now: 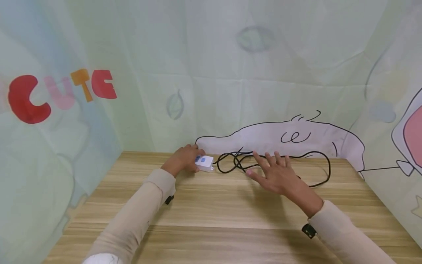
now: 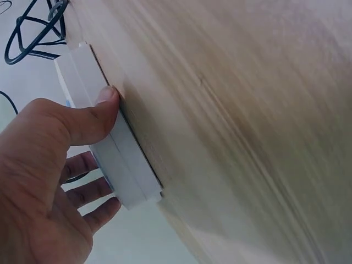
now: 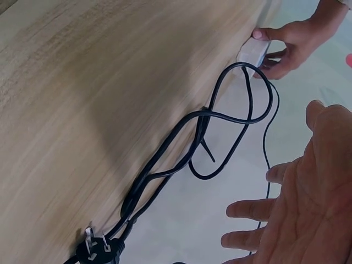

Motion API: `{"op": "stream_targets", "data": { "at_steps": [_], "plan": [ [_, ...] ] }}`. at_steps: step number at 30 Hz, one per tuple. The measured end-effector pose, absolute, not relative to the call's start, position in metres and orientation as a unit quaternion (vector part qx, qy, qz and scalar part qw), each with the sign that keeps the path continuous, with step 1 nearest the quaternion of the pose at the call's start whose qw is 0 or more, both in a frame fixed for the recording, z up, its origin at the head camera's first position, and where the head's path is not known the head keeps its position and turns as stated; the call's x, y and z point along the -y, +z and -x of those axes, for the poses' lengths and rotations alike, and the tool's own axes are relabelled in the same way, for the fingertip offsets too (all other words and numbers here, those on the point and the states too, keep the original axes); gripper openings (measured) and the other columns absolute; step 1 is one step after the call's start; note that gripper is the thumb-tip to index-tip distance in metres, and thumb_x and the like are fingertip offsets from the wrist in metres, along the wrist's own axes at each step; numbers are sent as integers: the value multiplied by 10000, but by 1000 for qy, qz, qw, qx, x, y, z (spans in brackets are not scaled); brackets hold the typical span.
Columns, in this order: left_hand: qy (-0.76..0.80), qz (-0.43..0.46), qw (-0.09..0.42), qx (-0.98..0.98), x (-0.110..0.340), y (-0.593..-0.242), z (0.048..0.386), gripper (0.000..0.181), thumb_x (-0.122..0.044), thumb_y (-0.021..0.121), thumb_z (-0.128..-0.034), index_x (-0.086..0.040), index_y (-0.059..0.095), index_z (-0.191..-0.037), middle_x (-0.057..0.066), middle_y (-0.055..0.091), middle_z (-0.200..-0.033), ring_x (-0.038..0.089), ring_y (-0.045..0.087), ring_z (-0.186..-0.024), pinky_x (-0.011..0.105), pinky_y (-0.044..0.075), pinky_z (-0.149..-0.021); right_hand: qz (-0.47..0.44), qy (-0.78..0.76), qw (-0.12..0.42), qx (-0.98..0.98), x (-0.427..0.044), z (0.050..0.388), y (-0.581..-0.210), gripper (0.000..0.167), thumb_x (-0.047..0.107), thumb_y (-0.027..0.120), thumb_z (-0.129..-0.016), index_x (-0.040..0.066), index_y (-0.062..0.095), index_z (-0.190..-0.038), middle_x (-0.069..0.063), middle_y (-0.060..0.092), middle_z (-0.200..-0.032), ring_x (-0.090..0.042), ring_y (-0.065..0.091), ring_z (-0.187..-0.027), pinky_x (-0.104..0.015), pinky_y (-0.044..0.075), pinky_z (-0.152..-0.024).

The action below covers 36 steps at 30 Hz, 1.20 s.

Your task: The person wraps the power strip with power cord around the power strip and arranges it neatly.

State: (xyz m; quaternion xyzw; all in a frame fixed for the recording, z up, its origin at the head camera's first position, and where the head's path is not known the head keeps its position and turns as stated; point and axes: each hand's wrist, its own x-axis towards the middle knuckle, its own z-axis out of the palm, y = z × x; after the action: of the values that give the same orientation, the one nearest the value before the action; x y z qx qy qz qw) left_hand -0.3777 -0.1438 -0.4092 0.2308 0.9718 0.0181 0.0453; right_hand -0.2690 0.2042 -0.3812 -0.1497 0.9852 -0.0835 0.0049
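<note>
A white box with blue marks lies near the table's back edge, a black cable running from its right end. My left hand grips the box by its left part; in the left wrist view the thumb of the hand presses the near side of the box, fingers behind. My right hand is spread with fingers apart over the looped cable, holding nothing. In the right wrist view, the cable ends at a black plug with metal prongs, left of the right hand.
The wood-grain table meets a pale printed curtain along its back edge. Red, pink and orange letters are on the left curtain. Black devices are at both sleeve cuffs.
</note>
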Motion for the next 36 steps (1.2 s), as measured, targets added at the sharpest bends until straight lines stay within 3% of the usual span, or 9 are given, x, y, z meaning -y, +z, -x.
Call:
{"op": "stream_targets", "data": {
  "at_steps": [4,12,22,36],
  "plan": [
    [9,-244,58,-968,145,-406,382,633,-274,882,-939,-184,666,-1527,177,629,-1473,362,614,-1290,558,547,-1153,151,-82,6,-985,-203,269,-383,834,703,406,-1142,223,270,-1810,-315,339,-1804,-637,187,-1694,-853,71,-1326],
    [22,-263,50,-963,157,-442,424,667,-327,937,-881,-224,676,-1485,145,632,-1337,334,644,-1135,544,583,-1030,157,-69,14,-985,-199,272,-383,842,711,392,-1144,218,258,-1813,-301,326,-1815,-618,169,-1707,-848,82,-1330],
    [16,-267,37,-963,150,-411,385,641,-309,927,-917,-185,663,-1489,134,612,-1332,323,649,-1142,517,584,-1060,158,-61,26,-985,-192,277,-384,850,723,378,-1140,228,239,-1818,-312,304,-1817,-619,152,-1710,-849,68,-1330],
    [5,-265,-35,-964,151,-414,376,677,-379,879,-943,-202,624,-1545,164,583,-1398,368,598,-1202,578,540,-1101,164,-55,10,-985,-185,287,-392,802,646,409,-1170,201,242,-1816,-270,338,-1820,-626,208,-1694,-822,122,-1344]
  ]
}}
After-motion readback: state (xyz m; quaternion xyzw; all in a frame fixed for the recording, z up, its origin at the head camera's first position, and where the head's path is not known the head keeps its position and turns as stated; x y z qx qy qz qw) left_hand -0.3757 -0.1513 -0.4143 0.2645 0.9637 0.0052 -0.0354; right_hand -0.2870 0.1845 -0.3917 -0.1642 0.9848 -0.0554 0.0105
